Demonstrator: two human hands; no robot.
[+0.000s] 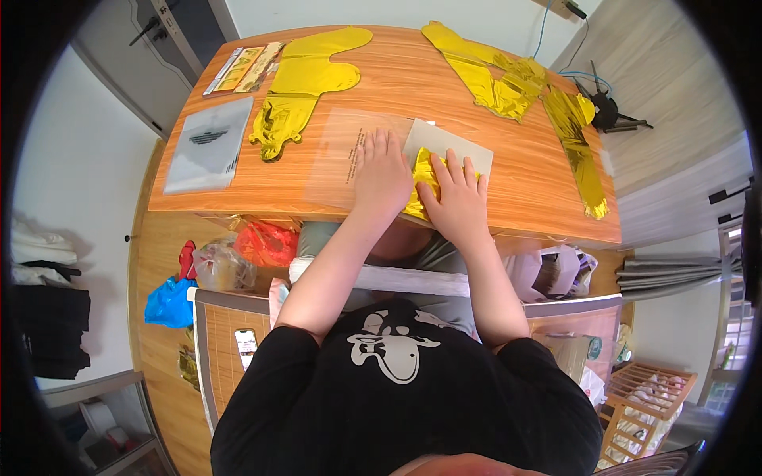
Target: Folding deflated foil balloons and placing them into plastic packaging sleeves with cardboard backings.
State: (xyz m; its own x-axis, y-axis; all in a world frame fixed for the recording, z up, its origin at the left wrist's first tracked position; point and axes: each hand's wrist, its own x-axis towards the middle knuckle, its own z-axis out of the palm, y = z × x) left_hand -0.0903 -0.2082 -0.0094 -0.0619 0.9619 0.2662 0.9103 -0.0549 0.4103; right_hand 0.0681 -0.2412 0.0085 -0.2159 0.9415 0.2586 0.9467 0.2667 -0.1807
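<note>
My left hand [383, 172] lies flat with fingers stretched out, over the right part of a clear plastic bag [327, 163] with dark print. My right hand [458, 194] is spread over a folded gold foil balloon [423, 163], pressing it against a grey-beige card [480, 144]. Part of the folded foil is hidden under the right hand. Both hands are near the front edge of the wooden table [389, 71]. Neither hand has its fingers wrapped round anything.
Flat gold foil balloons lie at the back left [305, 71], back right [484, 71] and right edge [578, 151]. A stack of clear bags [208, 147] and a printed card packet [238, 70] are at left. A black router [607, 109] stands beyond the table's right edge.
</note>
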